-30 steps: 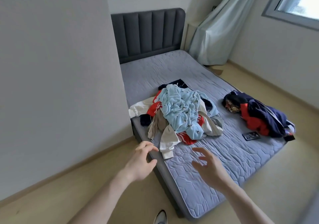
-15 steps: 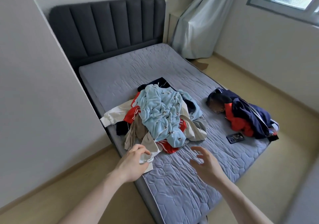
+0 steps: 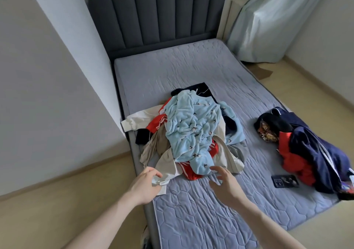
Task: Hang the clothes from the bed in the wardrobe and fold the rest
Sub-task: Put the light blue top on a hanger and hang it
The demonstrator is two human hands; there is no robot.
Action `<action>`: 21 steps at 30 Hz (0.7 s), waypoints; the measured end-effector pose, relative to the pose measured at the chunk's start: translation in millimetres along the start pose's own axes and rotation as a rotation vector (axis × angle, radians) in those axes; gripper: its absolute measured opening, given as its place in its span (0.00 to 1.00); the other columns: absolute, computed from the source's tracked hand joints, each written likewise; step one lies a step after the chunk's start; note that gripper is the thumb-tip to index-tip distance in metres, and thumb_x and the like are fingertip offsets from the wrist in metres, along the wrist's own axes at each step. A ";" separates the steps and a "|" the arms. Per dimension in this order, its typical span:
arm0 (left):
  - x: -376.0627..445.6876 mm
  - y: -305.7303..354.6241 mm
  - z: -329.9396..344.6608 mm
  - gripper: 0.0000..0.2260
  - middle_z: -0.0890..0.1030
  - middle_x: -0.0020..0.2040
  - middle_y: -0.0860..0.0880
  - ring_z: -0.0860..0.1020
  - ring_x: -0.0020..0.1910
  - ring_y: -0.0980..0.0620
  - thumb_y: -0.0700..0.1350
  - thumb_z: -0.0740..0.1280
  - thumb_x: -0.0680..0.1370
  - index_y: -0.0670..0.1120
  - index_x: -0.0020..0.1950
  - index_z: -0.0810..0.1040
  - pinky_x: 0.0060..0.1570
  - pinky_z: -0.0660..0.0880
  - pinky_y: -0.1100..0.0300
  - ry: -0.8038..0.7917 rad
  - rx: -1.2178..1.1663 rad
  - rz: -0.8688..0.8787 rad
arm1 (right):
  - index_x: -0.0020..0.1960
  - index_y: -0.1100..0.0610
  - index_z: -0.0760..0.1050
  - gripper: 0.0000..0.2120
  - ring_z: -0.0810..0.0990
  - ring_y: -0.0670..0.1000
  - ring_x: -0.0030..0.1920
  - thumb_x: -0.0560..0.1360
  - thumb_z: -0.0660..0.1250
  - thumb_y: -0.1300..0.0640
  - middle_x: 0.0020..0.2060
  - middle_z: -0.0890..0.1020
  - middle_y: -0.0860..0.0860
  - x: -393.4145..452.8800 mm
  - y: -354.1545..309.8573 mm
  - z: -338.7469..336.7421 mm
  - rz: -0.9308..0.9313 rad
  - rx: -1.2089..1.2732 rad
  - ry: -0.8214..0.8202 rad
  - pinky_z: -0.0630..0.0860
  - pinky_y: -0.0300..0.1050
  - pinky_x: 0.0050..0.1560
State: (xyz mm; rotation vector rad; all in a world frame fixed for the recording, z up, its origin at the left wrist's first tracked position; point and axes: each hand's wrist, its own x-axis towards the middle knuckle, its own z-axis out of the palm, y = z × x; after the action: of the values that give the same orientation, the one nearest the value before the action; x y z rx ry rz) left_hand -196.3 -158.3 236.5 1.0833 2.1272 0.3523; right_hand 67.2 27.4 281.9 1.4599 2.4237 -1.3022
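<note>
A pile of clothes lies on the grey bed (image 3: 191,72): a light blue fleece garment (image 3: 191,130) on top, with a cream white jacket (image 3: 166,164), a red striped garment (image 3: 188,172), beige and dark pieces under it. My left hand (image 3: 144,186) pinches the cream jacket's cuff at the mattress's near left edge. My right hand (image 3: 227,184) hovers with spread fingers just in front of the pile, holding nothing. A second heap, navy and red (image 3: 310,153), lies at the bed's right edge.
A dark phone (image 3: 285,181) lies on the mattress beside the navy heap. A white wall stands close on the left. The dark padded headboard (image 3: 159,13) is at the back, a pale curtain (image 3: 272,18) at the back right. Tan floor surrounds the bed.
I have stepped closer to the bed. My left hand reached the cream jacket's cuff and took hold of it. My right hand moved up towards the pile.
</note>
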 end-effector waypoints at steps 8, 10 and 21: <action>132.0 -16.6 38.5 0.16 0.65 0.69 0.57 0.76 0.57 0.53 0.49 0.66 0.78 0.56 0.66 0.74 0.57 0.75 0.57 -0.135 0.062 -0.093 | 0.73 0.44 0.69 0.25 0.75 0.42 0.59 0.78 0.69 0.59 0.70 0.73 0.46 83.9 41.5 33.6 0.099 0.039 0.033 0.71 0.37 0.55; 171.1 -27.2 55.4 0.18 0.63 0.71 0.57 0.76 0.56 0.53 0.47 0.66 0.78 0.55 0.68 0.73 0.57 0.76 0.56 -0.161 0.076 -0.110 | 0.73 0.42 0.69 0.26 0.74 0.40 0.58 0.78 0.69 0.58 0.70 0.73 0.45 109.2 56.0 48.3 0.126 0.049 0.057 0.71 0.37 0.53; 358.3 -63.8 180.6 0.27 0.36 0.83 0.52 0.53 0.82 0.44 0.41 0.67 0.77 0.55 0.76 0.72 0.76 0.65 0.49 -0.262 0.070 -0.117 | 0.72 0.43 0.69 0.26 0.76 0.42 0.59 0.78 0.69 0.59 0.63 0.71 0.40 203.1 138.6 143.6 0.210 0.140 0.156 0.79 0.45 0.56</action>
State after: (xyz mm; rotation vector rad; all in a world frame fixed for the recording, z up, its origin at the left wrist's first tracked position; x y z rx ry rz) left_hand -248.8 71.8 -94.2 0.9807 1.9684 0.0754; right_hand 2.8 107.3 16.4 1.8609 2.2262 -1.3826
